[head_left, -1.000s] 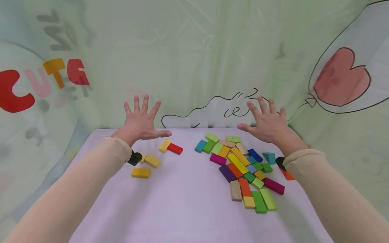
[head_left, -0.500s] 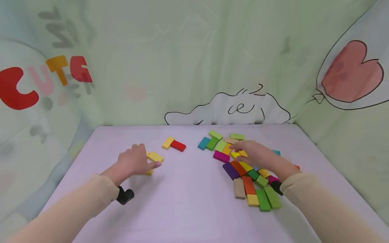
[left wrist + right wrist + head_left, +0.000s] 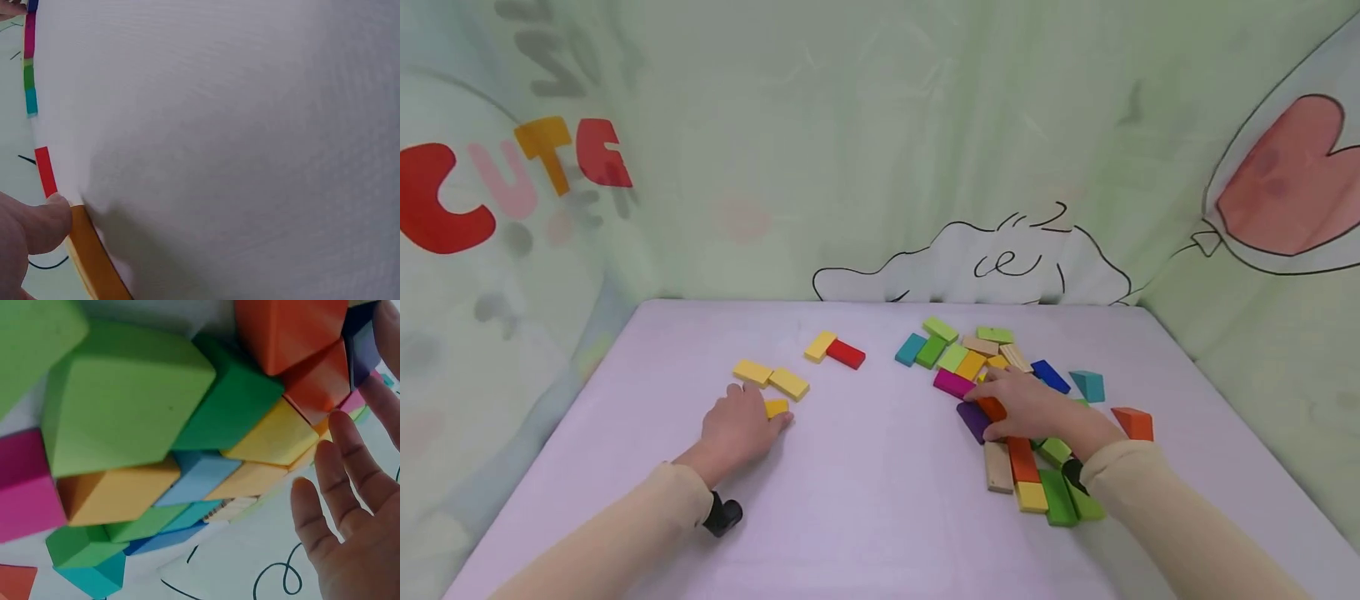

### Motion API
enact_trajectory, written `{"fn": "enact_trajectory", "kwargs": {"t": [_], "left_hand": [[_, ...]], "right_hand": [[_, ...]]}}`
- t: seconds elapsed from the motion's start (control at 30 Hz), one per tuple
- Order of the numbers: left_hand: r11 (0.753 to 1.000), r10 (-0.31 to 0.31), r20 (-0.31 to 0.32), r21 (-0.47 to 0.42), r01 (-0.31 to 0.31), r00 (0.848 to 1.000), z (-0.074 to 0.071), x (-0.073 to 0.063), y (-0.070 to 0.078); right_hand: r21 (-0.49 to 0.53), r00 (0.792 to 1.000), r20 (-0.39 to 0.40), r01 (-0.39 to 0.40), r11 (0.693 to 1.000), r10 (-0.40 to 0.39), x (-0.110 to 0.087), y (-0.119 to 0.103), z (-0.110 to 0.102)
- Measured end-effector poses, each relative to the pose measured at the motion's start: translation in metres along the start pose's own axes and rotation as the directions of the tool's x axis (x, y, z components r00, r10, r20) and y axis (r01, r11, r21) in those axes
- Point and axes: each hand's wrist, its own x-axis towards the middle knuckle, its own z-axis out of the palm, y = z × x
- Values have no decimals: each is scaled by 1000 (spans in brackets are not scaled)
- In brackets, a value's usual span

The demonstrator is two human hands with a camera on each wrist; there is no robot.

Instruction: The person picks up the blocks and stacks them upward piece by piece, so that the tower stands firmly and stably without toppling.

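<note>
My left hand (image 3: 737, 425) is over a yellow wooden block (image 3: 777, 408) on the left of the table, the thumb pressed to one end of it; most of the block is hidden beneath the hand. In the left wrist view the thumb lies at the near end of that block (image 3: 99, 259). On the right, my right hand (image 3: 1030, 404) reaches into a cluster of coloured blocks. Its thumb and index finger close around a purple block (image 3: 973, 422), which also shows between them in the right wrist view; the other fingers (image 3: 350, 469) stay spread beside an orange-red block (image 3: 319, 381).
Two more yellow blocks (image 3: 789, 383) lie just beyond the left hand, with a pale yellow block (image 3: 820, 346) and a red block (image 3: 846, 354) farther back. Near the right arm are a teal triangular block (image 3: 1088, 386) and an orange one (image 3: 1133, 423). A printed curtain (image 3: 850, 150) backs the table.
Both hands have come down from spread and raised to the blocks. The left has settled on a yellow block; the right has moved nearer, to the purple block.
</note>
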Motion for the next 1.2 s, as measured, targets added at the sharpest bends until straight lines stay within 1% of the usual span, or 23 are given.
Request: {"fn": "enact_trajectory", "kwargs": {"t": [0.1,0.2,0.23,0.3,0.33,0.37,0.4,0.47,0.5,0.53,0.57,0.6,0.63,0.77,0.83,0.93,1.07,1.2], "left_hand": [[1000,0,-1,0,0,1000,2,3,-2],[1000,30,21,-8,-30,999,4,3,2],[998,54,31,-22,-53,998,4,1,6],[989,136,59,-63,-132,989,6,-2,16],[979,189,79,-92,-181,979,7,-4,22],[963,252,100,-125,-239,963,8,-6,28],[943,314,120,-156,-294,942,10,-8,33],[895,429,157,-205,-396,890,14,-10,42],[874,471,172,-227,-430,865,15,-11,46],[858,500,183,-239,-455,847,17,-12,48],[847,519,187,-247,-471,834,18,-12,50],[843,524,189,-251,-475,830,19,-13,51],[842,526,184,-253,-477,830,20,-13,51],[849,509,155,-250,-465,847,24,-14,51],[846,512,138,-250,-471,848,27,-14,52],[838,524,119,-246,-487,843,29,-13,56],[838,529,122,-232,-494,840,28,-13,59],[841,525,134,-233,-488,841,26,-14,57]], "right_hand": [[-6,1000,-14,4,1000,-4,2,-2,3],[-58,998,-52,31,998,-34,5,-10,8],[-83,997,-64,44,996,-49,6,-15,10],[-106,994,-77,70,992,-79,8,-32,15],[-108,993,-77,86,990,-94,10,-42,17],[-100,991,-75,100,990,-108,11,-53,20],[-85,990,-68,114,990,-120,13,-64,22],[-28,990,-52,131,991,-132,15,-83,28],[-2,989,-48,139,990,-139,16,-91,30],[15,989,-42,141,990,-140,17,-98,32],[39,991,-38,132,990,-131,17,-102,34],[58,993,-33,118,991,-116,18,-106,35],[73,995,-25,100,992,-98,18,-107,36],[125,999,-5,37,991,-36,17,-107,38],[133,999,-5,46,990,-46,17,-108,39],[104,998,-24,67,992,-64,18,-111,39],[69,998,-40,56,996,-54,17,-116,40],[75,998,-38,54,996,-51,18,-118,42]]}}
